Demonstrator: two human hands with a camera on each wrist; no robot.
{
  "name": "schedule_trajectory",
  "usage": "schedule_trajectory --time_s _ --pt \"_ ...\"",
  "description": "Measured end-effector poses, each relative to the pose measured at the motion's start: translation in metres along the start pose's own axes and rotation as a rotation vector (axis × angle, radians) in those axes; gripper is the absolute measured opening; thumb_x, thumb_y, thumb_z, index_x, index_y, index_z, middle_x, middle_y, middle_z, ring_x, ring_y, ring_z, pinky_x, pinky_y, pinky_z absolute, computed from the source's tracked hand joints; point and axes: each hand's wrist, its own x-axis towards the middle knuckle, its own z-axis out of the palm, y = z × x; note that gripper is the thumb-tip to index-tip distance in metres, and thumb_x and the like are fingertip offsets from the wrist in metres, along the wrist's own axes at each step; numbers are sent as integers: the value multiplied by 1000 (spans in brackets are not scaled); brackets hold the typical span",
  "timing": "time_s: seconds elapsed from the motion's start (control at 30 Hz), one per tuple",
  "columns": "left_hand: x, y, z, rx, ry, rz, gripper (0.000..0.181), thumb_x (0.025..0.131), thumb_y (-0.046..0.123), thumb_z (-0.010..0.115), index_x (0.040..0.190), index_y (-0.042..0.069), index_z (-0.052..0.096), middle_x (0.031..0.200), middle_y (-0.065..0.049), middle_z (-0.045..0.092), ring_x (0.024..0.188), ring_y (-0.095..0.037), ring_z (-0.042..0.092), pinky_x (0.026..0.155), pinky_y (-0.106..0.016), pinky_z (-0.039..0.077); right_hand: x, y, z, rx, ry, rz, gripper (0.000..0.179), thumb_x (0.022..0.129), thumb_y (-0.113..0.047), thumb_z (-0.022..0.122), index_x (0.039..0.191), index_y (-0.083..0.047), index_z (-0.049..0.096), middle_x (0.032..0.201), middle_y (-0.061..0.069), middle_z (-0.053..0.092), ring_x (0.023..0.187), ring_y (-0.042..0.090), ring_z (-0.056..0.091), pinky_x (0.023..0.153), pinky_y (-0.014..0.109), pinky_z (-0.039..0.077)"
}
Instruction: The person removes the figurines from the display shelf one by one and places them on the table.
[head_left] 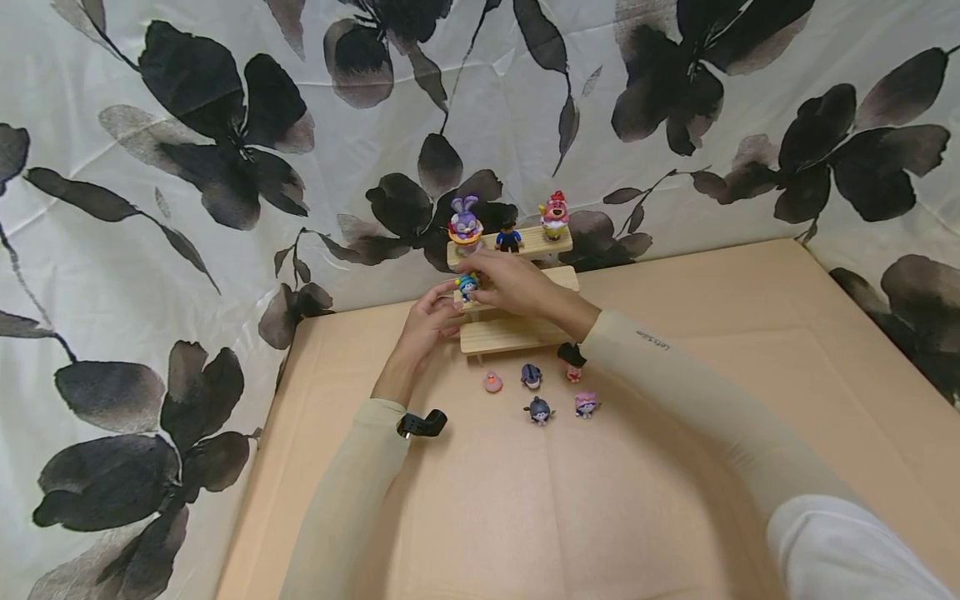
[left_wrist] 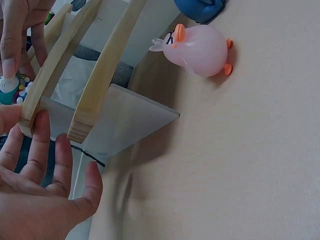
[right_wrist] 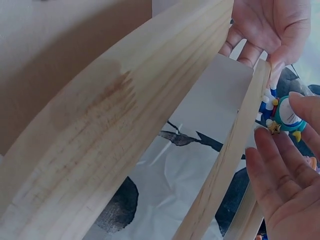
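On the left end of the middle tier of a pale wooden display stand [head_left: 513, 335] is a small figurine in a teal outfit [head_left: 467, 287]. My right hand [head_left: 517, 285] reaches over the stand and pinches this figurine; in the right wrist view its thumb and fingertips lie on either side of the teal body [right_wrist: 288, 111]. From the left, my left hand [head_left: 429, 321] grips the end of the middle shelf. The left wrist view has one digit above that shelf [left_wrist: 57, 62] and the other fingers [left_wrist: 37, 155] below it, partly spread.
A purple rabbit figure [head_left: 465, 221], a dark-blue-clad figure [head_left: 508, 238] and a pink figure with a red top [head_left: 555, 217] stand on the top tier. In front lie a pink duck [head_left: 492, 382], a blue figure [head_left: 531, 376] and several others. Floral cloth [head_left: 495, 133] hangs behind.
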Motion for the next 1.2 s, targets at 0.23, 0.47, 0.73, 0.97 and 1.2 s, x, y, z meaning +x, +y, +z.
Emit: schedule_trajectory --time_s 0.23,0.47,0.73,0.97,1.2 --pt "0 0 0 8 5 -3 42 100 21 65 141 23 56 117 -6 61 110 -21 62 104 -56 47 2 1 4 5 -6 8 41 98 -28 69 137 -15 62 147 6 55 133 22 53 107 42 46" --pt "1 -1 0 7 8 -5 41 101 18 63 142 23 56 117 -6 62 111 -22 62 104 -57 46 2 2 4 27 -7 20 42 98 -28 70 136 -13 62 144 6 56 124 22 57 103 39 48" --pt "1 1 1 1 7 1 40 100 22 65 139 24 58 114 -4 61 111 -23 62 104 -56 46 4 2 1 90 -13 16 39 97 -23 71 131 -9 63 125 6 63 101 19 58 90 33 51" --pt "4 1 2 5 20 -1 40 100 22 66 139 24 58 113 -4 61 112 -23 62 105 -56 46 5 5 -1 103 -18 0 35 96 -21 72 128 -8 64 117 5 65 100 17 59 90 31 52" --pt "6 1 2 10 26 17 39 100 21 66 138 24 59 109 -4 61 113 -25 63 103 -56 47 -1 7 -5 108 -27 -32 36 96 -20 71 130 -8 66 122 6 68 104 17 64 93 31 53"
